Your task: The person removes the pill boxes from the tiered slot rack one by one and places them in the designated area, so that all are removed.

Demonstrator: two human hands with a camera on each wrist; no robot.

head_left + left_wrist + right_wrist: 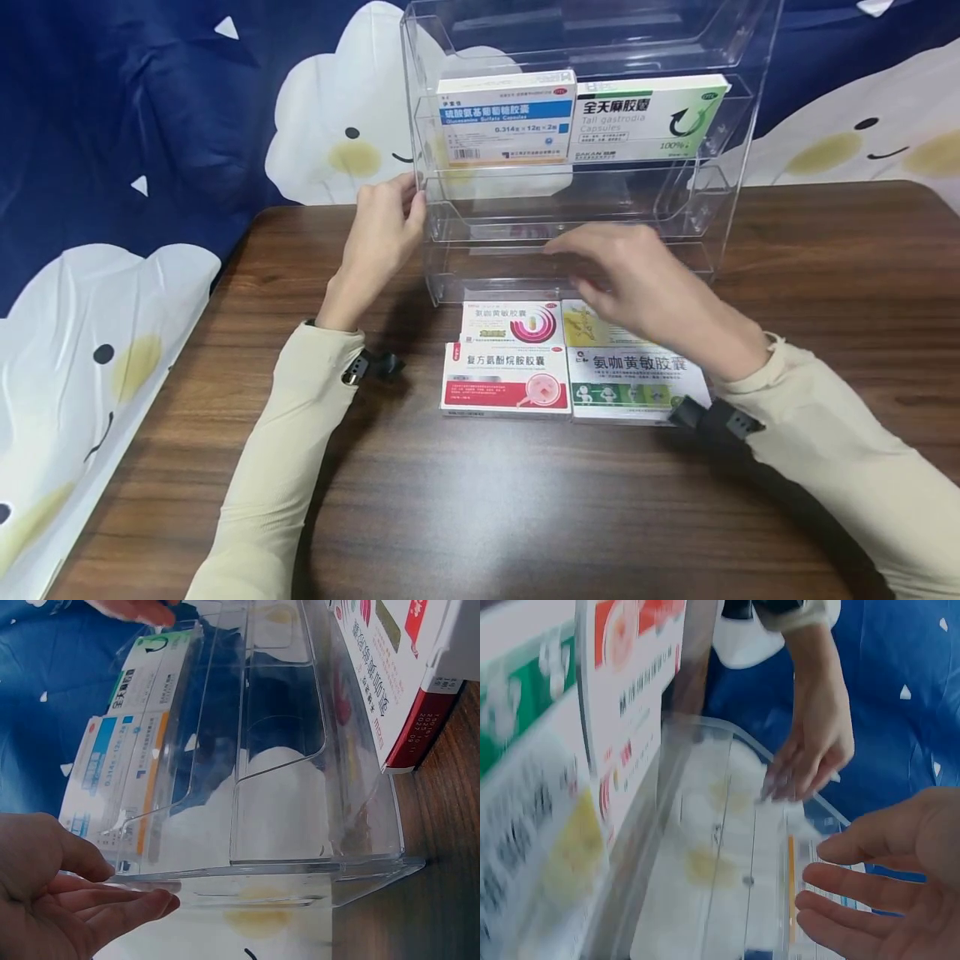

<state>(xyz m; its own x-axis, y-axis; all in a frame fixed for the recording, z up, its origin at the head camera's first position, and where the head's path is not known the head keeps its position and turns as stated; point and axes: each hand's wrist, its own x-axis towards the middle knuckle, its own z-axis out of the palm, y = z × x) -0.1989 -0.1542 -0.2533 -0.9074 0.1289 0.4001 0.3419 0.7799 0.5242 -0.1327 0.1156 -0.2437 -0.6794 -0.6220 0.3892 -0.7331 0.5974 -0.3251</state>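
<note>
A clear plastic rack [517,227] stands at the upper center of the frame, steadied at its left side by a person's left hand [382,221], the thumb on one face of the side panel and the fingers [112,919] on the other. Just right of center, the right hand [626,271] hovers before the rack's lower tiers, its fingers [855,886] parted, gently bent and holding nothing. One tier up from the hands' level, two cartons sit side by side: a blue-and-white box [507,121] on the left and a green-and-white box [648,119] on the right, both facing out.

Below the rack, at the center of the frame, four more cartons lie close together. A white box with pink rings [513,323] is at the back left, a red-and-white box [507,379] in front of it; a yellow-marked box [581,325], partly hidden by the right hand, is at the back right, and a box with a green picture strip [637,387] in front.

All rest on a dark wood-grain bench [480,517]. Cream sleeves [277,450] reach in from the lower corners, a small dark device [371,367] at each wrist. Behind hangs a blue cloth [187,100] printed with smiling white clouds [330,133].
</note>
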